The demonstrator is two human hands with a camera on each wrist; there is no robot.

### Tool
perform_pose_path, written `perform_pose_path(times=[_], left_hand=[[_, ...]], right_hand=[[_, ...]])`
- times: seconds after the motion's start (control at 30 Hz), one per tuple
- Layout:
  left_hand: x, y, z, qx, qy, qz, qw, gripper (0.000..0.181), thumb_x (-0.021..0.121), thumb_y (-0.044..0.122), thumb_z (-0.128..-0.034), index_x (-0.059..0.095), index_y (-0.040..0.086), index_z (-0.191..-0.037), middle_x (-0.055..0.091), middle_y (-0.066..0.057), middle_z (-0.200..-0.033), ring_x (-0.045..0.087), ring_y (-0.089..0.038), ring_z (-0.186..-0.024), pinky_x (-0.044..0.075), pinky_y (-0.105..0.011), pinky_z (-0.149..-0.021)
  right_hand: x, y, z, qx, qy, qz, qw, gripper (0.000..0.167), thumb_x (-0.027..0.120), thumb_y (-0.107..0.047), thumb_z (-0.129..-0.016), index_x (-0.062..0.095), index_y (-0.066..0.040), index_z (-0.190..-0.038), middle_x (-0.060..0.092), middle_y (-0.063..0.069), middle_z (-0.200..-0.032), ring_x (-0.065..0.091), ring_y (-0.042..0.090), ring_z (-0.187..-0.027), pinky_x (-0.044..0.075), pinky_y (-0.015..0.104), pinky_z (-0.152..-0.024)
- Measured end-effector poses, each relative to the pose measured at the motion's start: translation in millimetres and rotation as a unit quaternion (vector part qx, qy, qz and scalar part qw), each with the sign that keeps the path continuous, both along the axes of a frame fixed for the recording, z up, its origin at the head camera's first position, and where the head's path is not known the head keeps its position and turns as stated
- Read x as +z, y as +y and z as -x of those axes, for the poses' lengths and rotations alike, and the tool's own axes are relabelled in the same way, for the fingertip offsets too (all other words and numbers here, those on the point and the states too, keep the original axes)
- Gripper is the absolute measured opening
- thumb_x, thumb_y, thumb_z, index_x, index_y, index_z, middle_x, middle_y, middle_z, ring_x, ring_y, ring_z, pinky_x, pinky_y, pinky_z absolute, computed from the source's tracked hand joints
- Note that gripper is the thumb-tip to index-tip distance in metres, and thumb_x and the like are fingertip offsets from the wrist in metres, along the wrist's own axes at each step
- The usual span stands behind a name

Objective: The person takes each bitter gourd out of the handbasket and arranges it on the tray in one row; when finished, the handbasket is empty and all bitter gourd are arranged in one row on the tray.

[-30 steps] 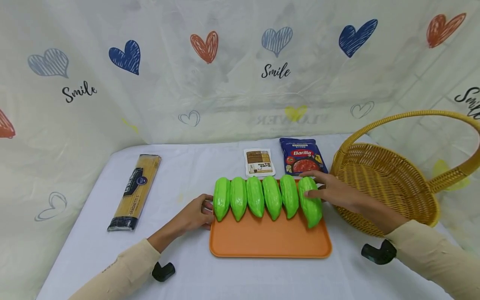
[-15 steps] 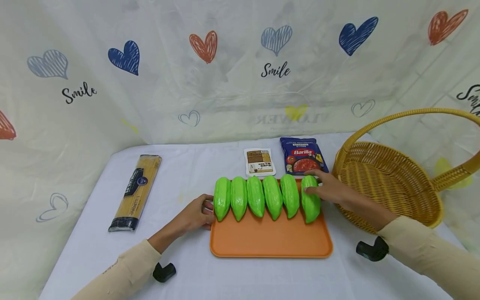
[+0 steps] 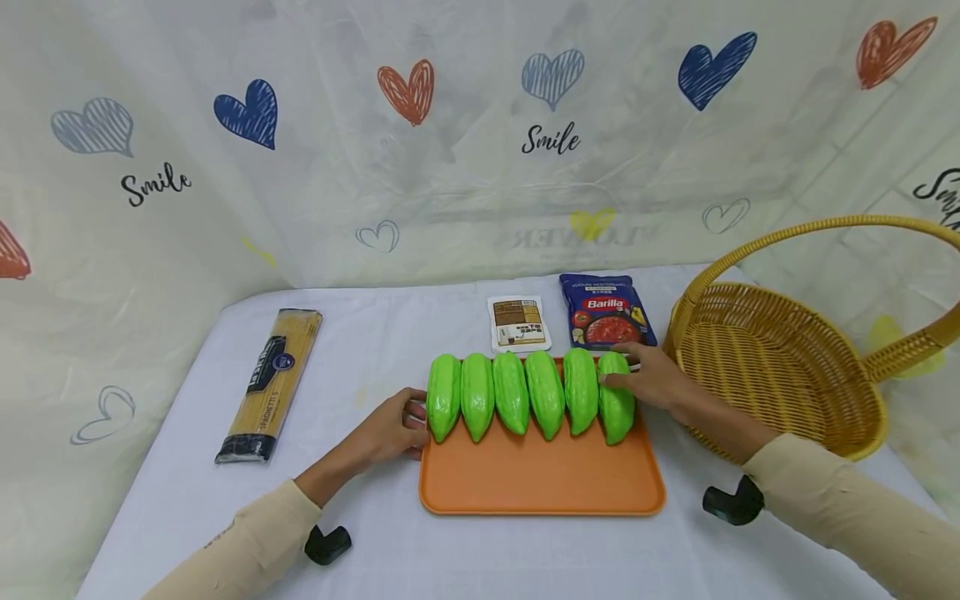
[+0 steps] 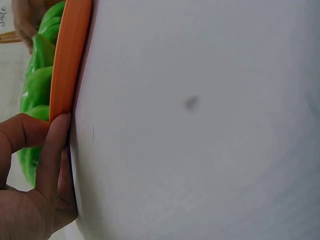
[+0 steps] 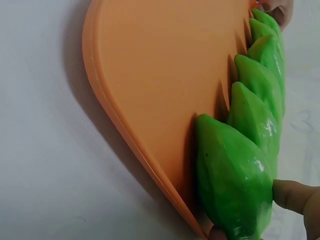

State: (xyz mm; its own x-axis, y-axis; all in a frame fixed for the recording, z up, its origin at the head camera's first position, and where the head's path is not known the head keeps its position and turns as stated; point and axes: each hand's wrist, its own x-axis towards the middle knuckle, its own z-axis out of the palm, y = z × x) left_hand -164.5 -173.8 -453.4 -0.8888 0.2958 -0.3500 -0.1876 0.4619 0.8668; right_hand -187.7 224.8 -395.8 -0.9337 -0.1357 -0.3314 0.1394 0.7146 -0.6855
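Note:
Several bright green bitter melons [image 3: 512,396] lie side by side along the back of the orange tray [image 3: 540,487], tips toward me. At the row's right end, my right hand [image 3: 654,379] holds the last bitter melon [image 5: 232,180] between thumb and fingers. In the right wrist view its thumb [image 5: 292,195] presses the near side, while a fingertip shows low at the other side. My left hand [image 3: 386,429] pinches the tray's left edge, beside the leftmost bitter melon. The left wrist view shows the fingers [image 4: 52,150] at the orange rim [image 4: 70,60].
A wicker basket [image 3: 772,367] with a tall handle stands right of the tray. Behind the tray lie a blue Barilla pouch [image 3: 607,310] and a small white-and-brown packet [image 3: 519,323]. A spaghetti pack [image 3: 272,383] lies at the left on the white tablecloth [image 3: 360,333].
My right hand has turned the rightmost bitter melon straighter and shifted it back and left, against its neighbour. My left hand has stayed at the tray's edge.

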Motion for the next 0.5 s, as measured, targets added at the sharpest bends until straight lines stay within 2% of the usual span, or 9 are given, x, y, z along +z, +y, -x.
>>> perform_pose_path(times=[0.33,0.5], left_hand=[[1.8,1.1,-0.6,0.008,-0.002,0.006,1.0000,0.067,0.071,-0.002,-0.0827,0.044,-0.001,-0.144,0.056,-0.015,-0.114,0.060,-0.022,-0.093,0.064,-0.034,-0.066],[2.3,-0.7,-0.8,0.001,-0.002,0.003,1.0000,0.067,0.070,-0.001,-0.0829,0.043,-0.002,-0.144,0.055,-0.016,-0.116,0.060,-0.022,-0.094,0.064,-0.034,-0.066]], right_hand=[[-3.5,-2.1,1.0,-0.015,0.012,0.005,0.9998,0.074,0.063,-0.031,-0.097,0.030,0.007,-0.152,0.040,0.037,-0.146,0.042,0.051,-0.134,0.045,0.060,-0.107],[-1.2,-2.2,1.3,-0.023,0.007,0.021,0.9995,0.078,0.056,-0.041,-0.100,0.024,0.003,-0.156,0.033,0.034,-0.152,0.034,0.052,-0.139,0.040,0.063,-0.110]])
